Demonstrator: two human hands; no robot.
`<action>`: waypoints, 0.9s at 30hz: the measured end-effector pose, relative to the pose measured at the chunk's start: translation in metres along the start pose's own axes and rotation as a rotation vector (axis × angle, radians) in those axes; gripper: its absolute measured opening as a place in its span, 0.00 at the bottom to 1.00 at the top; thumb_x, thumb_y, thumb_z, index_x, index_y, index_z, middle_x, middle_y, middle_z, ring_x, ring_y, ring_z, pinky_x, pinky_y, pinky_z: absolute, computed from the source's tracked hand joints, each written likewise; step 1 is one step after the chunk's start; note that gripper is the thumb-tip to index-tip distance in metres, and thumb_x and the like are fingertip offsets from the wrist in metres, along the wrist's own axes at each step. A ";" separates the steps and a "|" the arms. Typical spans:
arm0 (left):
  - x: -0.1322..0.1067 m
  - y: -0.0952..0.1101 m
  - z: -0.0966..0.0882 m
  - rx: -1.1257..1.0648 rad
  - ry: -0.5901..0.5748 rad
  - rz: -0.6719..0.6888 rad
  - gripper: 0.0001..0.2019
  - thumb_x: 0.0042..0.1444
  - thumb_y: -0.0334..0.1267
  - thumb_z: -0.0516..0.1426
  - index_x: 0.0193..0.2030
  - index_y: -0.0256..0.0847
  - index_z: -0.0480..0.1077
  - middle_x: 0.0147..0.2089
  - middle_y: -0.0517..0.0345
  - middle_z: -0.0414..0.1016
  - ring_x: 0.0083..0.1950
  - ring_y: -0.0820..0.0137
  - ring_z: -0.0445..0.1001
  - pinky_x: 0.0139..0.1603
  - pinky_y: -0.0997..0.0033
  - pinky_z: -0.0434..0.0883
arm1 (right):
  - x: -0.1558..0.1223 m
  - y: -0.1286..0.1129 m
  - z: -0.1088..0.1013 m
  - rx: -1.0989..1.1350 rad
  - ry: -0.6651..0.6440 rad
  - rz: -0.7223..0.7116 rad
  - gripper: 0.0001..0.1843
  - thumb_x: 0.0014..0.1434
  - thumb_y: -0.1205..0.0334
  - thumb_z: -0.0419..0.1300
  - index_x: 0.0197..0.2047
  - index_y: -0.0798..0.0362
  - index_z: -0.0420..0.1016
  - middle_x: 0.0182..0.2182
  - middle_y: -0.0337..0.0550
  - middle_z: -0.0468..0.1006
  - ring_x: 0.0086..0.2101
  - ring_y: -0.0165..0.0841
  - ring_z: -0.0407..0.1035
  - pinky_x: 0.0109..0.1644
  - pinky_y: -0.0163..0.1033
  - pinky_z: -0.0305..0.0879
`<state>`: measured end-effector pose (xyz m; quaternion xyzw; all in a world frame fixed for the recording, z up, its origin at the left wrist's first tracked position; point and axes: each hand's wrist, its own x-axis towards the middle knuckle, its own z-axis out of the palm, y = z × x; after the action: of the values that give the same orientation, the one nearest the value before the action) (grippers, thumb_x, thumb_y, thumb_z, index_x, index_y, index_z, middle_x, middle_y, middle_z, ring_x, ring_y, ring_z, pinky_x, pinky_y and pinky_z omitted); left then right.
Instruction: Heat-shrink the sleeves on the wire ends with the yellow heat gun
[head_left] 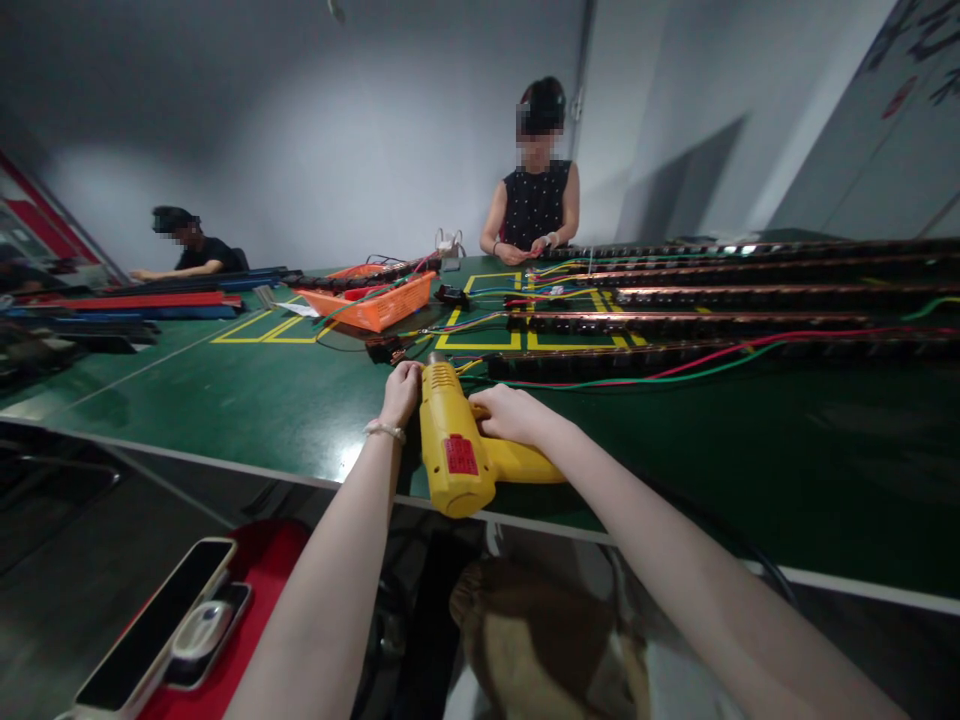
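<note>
From the head camera we see our right hand (506,412) with its grip closed around the handle of a yellow plastic heat gun (454,440) with a red label. The gun lies near the front edge of the glossy green bench (225,400), its nozzle pointing away from us. Our left hand (401,390), a thin bracelet at the wrist, sits just beside the nozzle end with fingers curled. We cannot tell whether its grip encloses anything. Just beyond it lies a dark connector with coloured wires (390,350). Further back stand an orange plastic basket (379,300) and long dark strips with copper contacts (675,325), with red and green cables (712,360) running along them. A person in a dark sleeveless top (536,205) works across the bench, and another person (187,250) sits far left. A phone (150,630) rests on a red stool (262,570) beside us.
</note>
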<state>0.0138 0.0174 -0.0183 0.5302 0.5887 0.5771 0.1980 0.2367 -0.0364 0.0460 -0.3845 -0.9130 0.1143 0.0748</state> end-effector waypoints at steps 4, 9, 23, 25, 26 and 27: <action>0.000 -0.003 0.002 -0.061 0.013 -0.001 0.08 0.52 0.39 0.51 0.30 0.38 0.68 0.23 0.61 0.66 0.27 0.72 0.65 0.31 0.73 0.63 | -0.009 0.011 -0.001 0.020 -0.011 0.035 0.16 0.52 0.61 0.55 0.44 0.47 0.74 0.43 0.43 0.78 0.43 0.40 0.72 0.35 0.34 0.60; 0.000 -0.005 0.003 -0.016 0.066 0.072 0.08 0.54 0.39 0.51 0.31 0.39 0.68 0.27 0.59 0.68 0.30 0.71 0.67 0.33 0.72 0.64 | -0.019 0.029 -0.003 0.035 -0.018 0.106 0.15 0.51 0.63 0.55 0.43 0.48 0.74 0.43 0.42 0.78 0.42 0.39 0.73 0.35 0.33 0.60; -0.003 -0.001 0.005 0.114 0.112 0.093 0.09 0.56 0.37 0.49 0.31 0.39 0.68 0.34 0.52 0.74 0.37 0.67 0.71 0.42 0.67 0.66 | -0.012 0.016 0.002 0.002 -0.004 0.132 0.17 0.51 0.60 0.56 0.46 0.45 0.75 0.43 0.41 0.78 0.42 0.40 0.73 0.35 0.35 0.61; -0.003 0.000 0.004 0.093 0.098 0.081 0.08 0.55 0.37 0.49 0.31 0.39 0.68 0.33 0.53 0.74 0.36 0.68 0.71 0.41 0.68 0.66 | -0.005 0.004 0.005 -0.010 0.009 0.103 0.17 0.51 0.60 0.56 0.46 0.45 0.74 0.44 0.42 0.78 0.42 0.40 0.72 0.36 0.35 0.61; -0.004 0.000 0.002 0.087 0.087 0.072 0.08 0.54 0.38 0.50 0.31 0.39 0.68 0.33 0.54 0.74 0.36 0.68 0.71 0.40 0.68 0.66 | -0.001 -0.002 0.006 -0.016 0.017 0.090 0.17 0.51 0.60 0.56 0.45 0.46 0.75 0.44 0.44 0.78 0.43 0.40 0.72 0.37 0.35 0.61; -0.004 0.001 0.000 0.080 0.076 0.059 0.08 0.53 0.39 0.51 0.31 0.39 0.68 0.32 0.55 0.74 0.35 0.68 0.71 0.39 0.69 0.66 | 0.003 -0.008 0.007 -0.023 0.026 0.081 0.16 0.51 0.61 0.56 0.44 0.48 0.75 0.44 0.45 0.78 0.43 0.40 0.72 0.38 0.36 0.62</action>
<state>0.0155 0.0138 -0.0193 0.5327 0.6022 0.5785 0.1373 0.2276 -0.0408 0.0414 -0.4233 -0.8969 0.1017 0.0775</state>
